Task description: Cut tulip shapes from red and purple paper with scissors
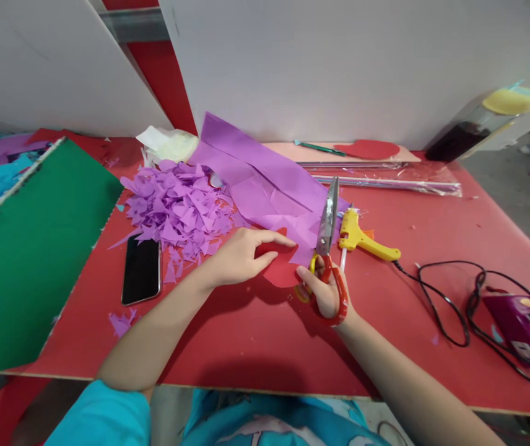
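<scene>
My right hand (327, 294) is wrapped round a pair of scissors (329, 220) with red handles, their blades together and pointing away from me. Thumb and forefinger apart, my left hand (241, 255) rests over a red paper cutout (281, 272), which is partly hidden under it. The right thumb is at the cutout's right edge. Just beyond both hands lies a large purple paper sheet (265, 167), creased and cut. A heap of small purple paper scraps (176, 207) is to the left of my left hand.
A yellow glue gun (362, 238) lies right of the scissors, its black cord (436, 310) looping toward a purple box (525, 328). A phone (141, 271) and green board (46, 248) are on the left. A dark-filled bottle (473, 127) stands at the back right.
</scene>
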Available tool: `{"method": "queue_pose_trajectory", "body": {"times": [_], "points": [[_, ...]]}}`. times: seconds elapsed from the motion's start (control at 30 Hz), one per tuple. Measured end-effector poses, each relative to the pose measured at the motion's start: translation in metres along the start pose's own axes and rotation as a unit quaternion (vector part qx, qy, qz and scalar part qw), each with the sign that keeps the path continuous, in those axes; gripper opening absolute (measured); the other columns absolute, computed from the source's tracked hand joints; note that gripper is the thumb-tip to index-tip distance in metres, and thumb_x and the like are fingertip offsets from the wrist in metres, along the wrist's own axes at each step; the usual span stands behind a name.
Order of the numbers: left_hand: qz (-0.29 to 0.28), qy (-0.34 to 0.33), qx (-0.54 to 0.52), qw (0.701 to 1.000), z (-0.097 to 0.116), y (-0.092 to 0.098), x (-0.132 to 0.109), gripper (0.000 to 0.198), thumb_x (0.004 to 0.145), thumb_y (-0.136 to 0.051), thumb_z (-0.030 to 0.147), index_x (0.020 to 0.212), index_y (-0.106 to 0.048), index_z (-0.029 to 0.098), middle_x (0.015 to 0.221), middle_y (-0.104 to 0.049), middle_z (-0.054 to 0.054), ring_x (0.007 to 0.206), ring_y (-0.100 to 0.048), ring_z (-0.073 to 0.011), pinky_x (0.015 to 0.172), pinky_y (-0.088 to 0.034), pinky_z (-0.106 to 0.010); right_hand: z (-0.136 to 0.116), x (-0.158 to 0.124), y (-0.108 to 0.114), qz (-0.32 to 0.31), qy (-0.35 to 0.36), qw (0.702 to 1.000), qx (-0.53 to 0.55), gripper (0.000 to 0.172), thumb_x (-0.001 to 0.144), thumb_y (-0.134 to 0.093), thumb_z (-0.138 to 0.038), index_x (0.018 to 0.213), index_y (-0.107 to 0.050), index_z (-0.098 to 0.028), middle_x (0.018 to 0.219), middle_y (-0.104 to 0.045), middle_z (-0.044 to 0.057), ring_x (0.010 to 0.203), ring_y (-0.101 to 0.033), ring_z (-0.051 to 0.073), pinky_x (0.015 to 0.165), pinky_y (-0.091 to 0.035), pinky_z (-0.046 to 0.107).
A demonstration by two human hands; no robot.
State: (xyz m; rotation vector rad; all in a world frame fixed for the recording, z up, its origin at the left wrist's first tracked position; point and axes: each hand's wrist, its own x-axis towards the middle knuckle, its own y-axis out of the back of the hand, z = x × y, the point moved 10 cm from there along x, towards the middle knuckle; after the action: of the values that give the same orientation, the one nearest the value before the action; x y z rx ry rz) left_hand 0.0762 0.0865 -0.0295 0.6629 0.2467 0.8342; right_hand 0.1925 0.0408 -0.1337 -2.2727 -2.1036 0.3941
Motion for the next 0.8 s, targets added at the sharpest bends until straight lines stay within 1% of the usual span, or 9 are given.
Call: {"method": "queue_pose_trajectory", "body": {"times": [0.07, 0.13, 0.23, 0.37, 0.43, 0.5, 0.57, 0.67, 0.8], "points": [[-0.030, -0.009, 0.008, 0.999, 0.004, -0.004, -0.001, 0.035, 0.080, -0.049, 0.008, 0.109, -0.065, 0.020, 0.108, -0.070, -0.003, 0.101, -0.064, -0.0160, 0.092, -0.047, -0.028, 0.001, 0.001, 0.000, 0.002, -0.009, 1.000, 0.028, 0.037, 0.071, -0.070, -0.043, 0.069, -0.040, -0.023, 0.043, -0.040, -0.011, 0.033, -0.037, 0.008, 0.033, -0.030, 0.023], [-0.067, -0.018, 0.013, 0.998, 0.008, -0.011, -0.002, 0.035, 0.080, -0.049, 0.008, 0.109, -0.065, 0.020, 0.107, -0.071, -0.002, 0.098, -0.065, -0.0154, 0.090, -0.047, -0.026, 0.001, 0.001, 0.000, 0.007, -0.023, 0.999, 0.022, 0.036, 0.069, -0.072, -0.042, 0.074, -0.042, -0.023, 0.045, -0.040, -0.011, 0.033, -0.037, 0.008, 0.032, -0.031, 0.023], [-0.103, -0.027, 0.017, 0.994, 0.011, -0.019, -0.004, 0.036, 0.079, -0.050, 0.006, 0.108, -0.065, 0.021, 0.105, -0.071, -0.001, 0.096, -0.066, -0.0149, 0.088, -0.046, -0.025, -0.005, 0.000, 0.000, 0.006, -0.028, 0.998, -0.053, 0.031, 0.069, -0.070, -0.040, 0.074, -0.047, -0.021, 0.048, -0.043, -0.009, 0.036, -0.039, 0.009, 0.033, -0.032, 0.023], [-0.114, -0.039, 0.027, 0.992, 0.013, -0.025, -0.004, 0.036, 0.080, -0.049, 0.007, 0.111, -0.063, 0.019, 0.109, -0.070, -0.003, 0.101, -0.064, -0.0167, 0.090, -0.045, -0.027, -0.019, -0.002, 0.003, 0.021, 0.021, 0.988, -0.153, 0.028, 0.070, -0.067, -0.039, 0.064, -0.048, -0.020, 0.047, -0.044, -0.006, 0.040, -0.040, 0.010, 0.037, -0.031, 0.023], [-0.107, -0.039, 0.021, 0.993, 0.012, -0.026, -0.004, 0.037, 0.081, -0.048, 0.007, 0.114, -0.061, 0.019, 0.113, -0.068, -0.004, 0.106, -0.062, -0.0174, 0.093, -0.044, -0.029, -0.020, -0.002, 0.006, 0.037, 0.027, 0.987, -0.156, 0.027, 0.070, -0.067, -0.040, 0.066, -0.050, -0.020, 0.049, -0.046, -0.005, 0.042, -0.042, 0.010, 0.038, -0.032, 0.024], [-0.085, -0.032, 0.011, 0.996, 0.010, -0.023, -0.002, 0.039, 0.081, -0.049, 0.009, 0.117, -0.058, 0.019, 0.119, -0.064, -0.006, 0.109, -0.060, -0.0180, 0.095, -0.044, -0.030, -0.018, -0.002, 0.010, 0.056, 0.017, 0.987, -0.147, 0.028, 0.069, -0.068, -0.042, 0.068, -0.050, -0.020, 0.050, -0.047, -0.005, 0.042, -0.044, 0.011, 0.038, -0.034, 0.024], [-0.058, -0.020, -0.004, 0.998, 0.008, -0.019, -0.001, 0.042, 0.081, -0.051, 0.011, 0.121, -0.054, 0.018, 0.123, -0.062, -0.006, 0.110, -0.059, -0.0184, 0.093, -0.045, -0.030, -0.015, -0.002, 0.017, 0.084, 0.001, 0.986, -0.142, 0.031, 0.068, -0.068, -0.044, 0.064, -0.047, -0.021, 0.048, -0.046, -0.006, 0.039, -0.043, 0.011, 0.036, -0.034, 0.025], [-0.035, 0.000, -0.031, 0.999, 0.003, -0.018, 0.000, 0.045, 0.079, -0.052, 0.010, 0.123, -0.051, 0.020, 0.121, -0.062, -0.005, 0.098, -0.063, -0.0161, 0.085, -0.049, -0.028, -0.015, -0.003, 0.026, 0.126, 0.001, 0.983, -0.137, 0.036, 0.068, -0.068, -0.045, 0.060, -0.042, -0.022, 0.045, -0.043, -0.006, 0.038, -0.040, 0.010, 0.035, -0.032, 0.025], [-0.028, 0.013, -0.042, 0.999, 0.000, -0.021, 0.001, 0.036, 0.078, -0.054, 0.011, 0.112, -0.058, 0.021, 0.112, -0.065, -0.002, 0.074, -0.064, -0.0109, 0.072, -0.050, -0.024, -0.017, -0.002, 0.027, 0.122, 0.025, 0.986, -0.111, 0.027, 0.071, -0.066, -0.044, 0.073, -0.051, -0.022, 0.051, -0.049, -0.004, 0.046, -0.047, 0.014, 0.040, -0.036, 0.026]]}}
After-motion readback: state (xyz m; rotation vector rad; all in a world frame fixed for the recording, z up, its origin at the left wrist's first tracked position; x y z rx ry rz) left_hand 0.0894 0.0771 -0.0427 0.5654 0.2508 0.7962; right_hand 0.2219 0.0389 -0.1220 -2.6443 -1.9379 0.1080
